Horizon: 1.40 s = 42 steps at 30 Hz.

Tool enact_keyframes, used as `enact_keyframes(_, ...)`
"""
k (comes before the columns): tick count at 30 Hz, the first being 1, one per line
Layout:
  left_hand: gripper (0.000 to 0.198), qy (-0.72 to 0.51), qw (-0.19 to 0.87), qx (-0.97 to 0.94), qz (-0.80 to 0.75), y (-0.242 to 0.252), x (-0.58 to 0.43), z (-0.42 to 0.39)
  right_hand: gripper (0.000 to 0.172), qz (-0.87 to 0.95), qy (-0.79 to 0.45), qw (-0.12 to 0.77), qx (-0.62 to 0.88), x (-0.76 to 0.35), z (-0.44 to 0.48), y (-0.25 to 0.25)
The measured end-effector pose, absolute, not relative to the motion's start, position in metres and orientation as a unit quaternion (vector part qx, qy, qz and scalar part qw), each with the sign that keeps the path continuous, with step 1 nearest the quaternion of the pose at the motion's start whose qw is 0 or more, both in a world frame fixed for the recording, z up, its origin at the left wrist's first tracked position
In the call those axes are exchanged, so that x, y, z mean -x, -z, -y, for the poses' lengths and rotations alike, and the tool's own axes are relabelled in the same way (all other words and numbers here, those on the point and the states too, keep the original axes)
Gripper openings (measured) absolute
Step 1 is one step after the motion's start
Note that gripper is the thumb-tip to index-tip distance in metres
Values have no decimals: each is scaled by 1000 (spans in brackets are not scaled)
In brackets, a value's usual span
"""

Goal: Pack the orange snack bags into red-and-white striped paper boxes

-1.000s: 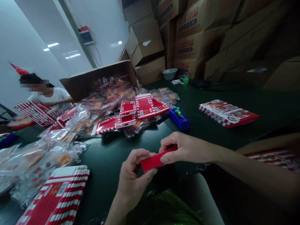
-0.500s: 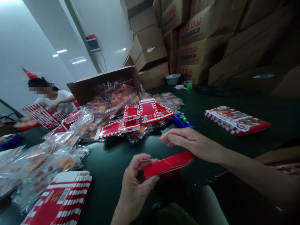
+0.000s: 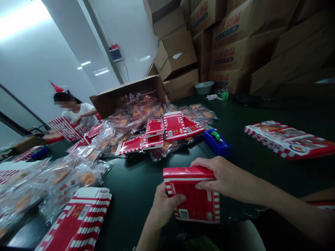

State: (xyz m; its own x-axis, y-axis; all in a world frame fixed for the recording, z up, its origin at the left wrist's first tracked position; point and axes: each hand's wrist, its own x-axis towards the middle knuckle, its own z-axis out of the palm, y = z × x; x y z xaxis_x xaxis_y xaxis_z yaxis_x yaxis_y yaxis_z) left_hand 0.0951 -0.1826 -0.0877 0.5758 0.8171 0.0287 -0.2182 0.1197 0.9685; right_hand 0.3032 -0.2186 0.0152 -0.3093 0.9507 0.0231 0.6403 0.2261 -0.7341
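A red and white striped carton point(image 3: 193, 198) is held upright between my two hands, its barcoded panel facing me. My left hand point(image 3: 166, 205) grips its left side, thumb pressed on the front and fingers behind. At the top right corner, my right hand point(image 3: 218, 176) is closed over the edge, its thumb on the front panel. A blue tape dispenser point(image 3: 218, 143) with a green roll stands just beyond my right hand. To the left lies a stack of flat striped cartons point(image 3: 75, 219).
Clear bags of orange food point(image 3: 131, 111) spill from a tipped cardboard box point(image 3: 110, 97), with loose cartons point(image 3: 175, 125) on top. A larger printed box point(image 3: 290, 139) lies right. Brown boxes point(image 3: 230, 55) are piled behind. A co-worker point(image 3: 75, 109) sits far left beside striped cartons.
My right hand has come down onto the carton and taken hold of its top. The carton has turned so its front panel faces me. The view has shifted somewhat.
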Motion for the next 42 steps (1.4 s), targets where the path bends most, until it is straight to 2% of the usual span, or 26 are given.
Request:
enact_keyframes(3,44,-316,744,-539,-236,88,-87,191,17,733,-369,226,526,-305,222,-12)
enact_keyframes(5,53,-294,737,-561,-236,81,-75,194,19,728,-389,212,523,-304,226,-7)
enact_keyframes(7,51,-340,664,-599,-292,67,-63,194,19,726,-403,197,522,-300,231,-1)
enact_keyframes(10,25,-396,490,-683,-369,33,-51,189,19,746,-378,173,521,-293,238,3)
enact_keyframes(12,21,-333,413,-779,-334,10,-51,185,17,769,-343,162,514,-288,241,3)
enact_keyframes(15,25,-206,354,-878,-245,-13,-57,181,13,787,-337,153,494,-284,243,2)
enact_keyframes(20,13,-165,333,-900,-228,-13,-67,182,12,791,-336,154,488,-283,244,5)
enact_keyframes(27,13,-143,307,-911,-235,-3,-74,186,12,796,-307,140,503,-284,249,7)
enact_keyframes(30,15,-152,335,-904,-218,-15,-69,208,9,785,-297,152,522,-288,247,11)
enact_keyframes(34,14,-124,423,-876,-194,-33,-52,230,12,765,-316,145,542,-292,245,14)
enact_keyframes(38,24,-209,312,-888,-265,-24,-50,214,14,784,-313,141,517,-291,248,14)
enact_keyframes(42,27,-155,279,-921,-224,-8,-63,193,13,790,-319,131,508,-288,253,13)
